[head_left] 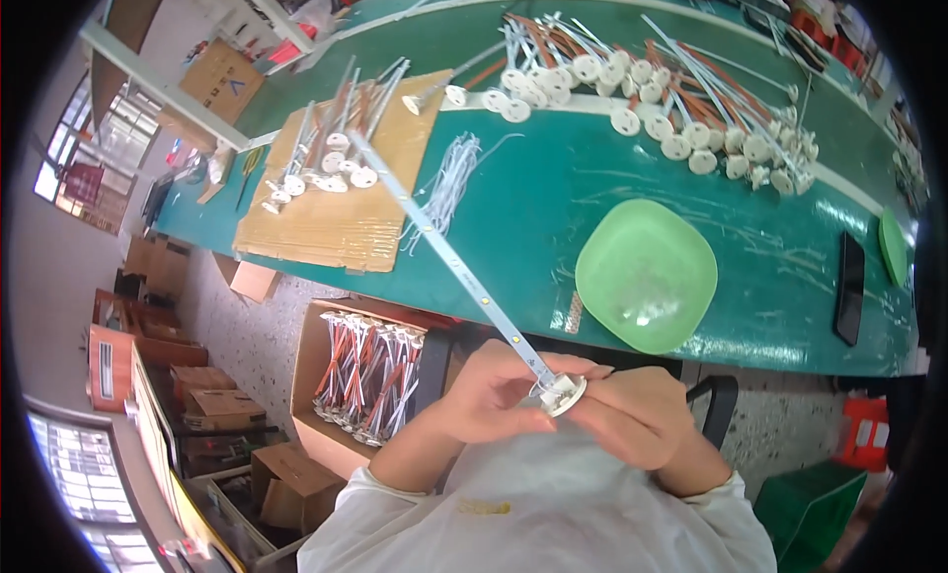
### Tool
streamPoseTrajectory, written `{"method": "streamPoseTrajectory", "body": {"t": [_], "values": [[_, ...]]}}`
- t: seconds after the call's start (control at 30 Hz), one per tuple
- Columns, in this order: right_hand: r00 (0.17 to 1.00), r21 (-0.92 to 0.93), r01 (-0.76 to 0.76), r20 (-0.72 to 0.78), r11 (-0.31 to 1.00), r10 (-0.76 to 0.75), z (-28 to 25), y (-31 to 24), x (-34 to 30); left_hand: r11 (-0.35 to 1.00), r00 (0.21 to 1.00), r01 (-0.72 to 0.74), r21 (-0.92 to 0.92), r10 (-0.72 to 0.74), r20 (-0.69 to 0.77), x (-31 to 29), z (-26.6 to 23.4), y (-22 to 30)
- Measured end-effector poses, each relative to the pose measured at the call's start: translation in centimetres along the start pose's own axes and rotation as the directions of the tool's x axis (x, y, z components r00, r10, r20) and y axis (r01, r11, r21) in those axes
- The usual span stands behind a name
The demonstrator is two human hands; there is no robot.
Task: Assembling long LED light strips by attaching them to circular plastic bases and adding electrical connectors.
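Note:
Close to my body I hold an LED strip [457,265], a long thin bar with small yellow lights, tilted up and away to the left. A round white disc base [570,395] sits at its near end. My left hand [499,395] is closed around this end, thumb beside the disc. My right hand [632,415] is closed on the disc from the other side, with its fingertips partly hidden. Past the strip, a bundle of thin white ties [454,183] lies on the green table [513,217]. The strip's far tip overlaps several similar disc-ended strips [336,163] in view.
Those strips lie on a flat cardboard sheet [336,237]. A green plastic bowl [647,275] stands near the table's front edge, a black phone [849,288] to its right. Many more strips [691,138] are piled behind. An open carton [365,375] of strips stands below left.

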State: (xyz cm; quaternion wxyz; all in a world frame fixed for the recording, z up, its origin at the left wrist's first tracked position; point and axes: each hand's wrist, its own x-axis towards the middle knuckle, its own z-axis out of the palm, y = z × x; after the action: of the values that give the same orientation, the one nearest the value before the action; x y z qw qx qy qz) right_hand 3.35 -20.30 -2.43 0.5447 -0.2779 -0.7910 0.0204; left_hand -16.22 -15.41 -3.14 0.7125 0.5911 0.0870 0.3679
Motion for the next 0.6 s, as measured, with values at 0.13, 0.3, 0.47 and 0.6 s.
{"method": "streamPoseTrajectory", "body": {"t": [0.13, 0.3, 0.47, 0.6], "values": [[0.992, -0.072, -0.103, -0.082, 0.992, 0.097, 0.2, 0.2, 0.7, 0.92, 0.983, 0.183, 0.346, -0.179, -0.044, 0.0, -2.5, 3.1], [0.957, -0.255, -0.251, -0.207, 0.934, 0.201, -4.6, 3.4, -0.5, 0.312, 0.842, 0.511, 0.801, 0.008, -0.54, -0.2, -17.6, 11.2], [0.837, -0.486, -0.539, -0.397, 0.688, 0.376, -9.8, 6.3, -4.1, -0.539, 0.821, 0.531, 0.654, 0.134, -0.556, 2.6, -32.2, 17.7], [0.678, -0.401, -0.728, -0.544, 0.556, 0.495, -11.4, 6.2, -6.5, -0.707, 0.676, 0.522, 0.476, 0.003, -0.737, 5.3, -33.4, 18.6]]}}
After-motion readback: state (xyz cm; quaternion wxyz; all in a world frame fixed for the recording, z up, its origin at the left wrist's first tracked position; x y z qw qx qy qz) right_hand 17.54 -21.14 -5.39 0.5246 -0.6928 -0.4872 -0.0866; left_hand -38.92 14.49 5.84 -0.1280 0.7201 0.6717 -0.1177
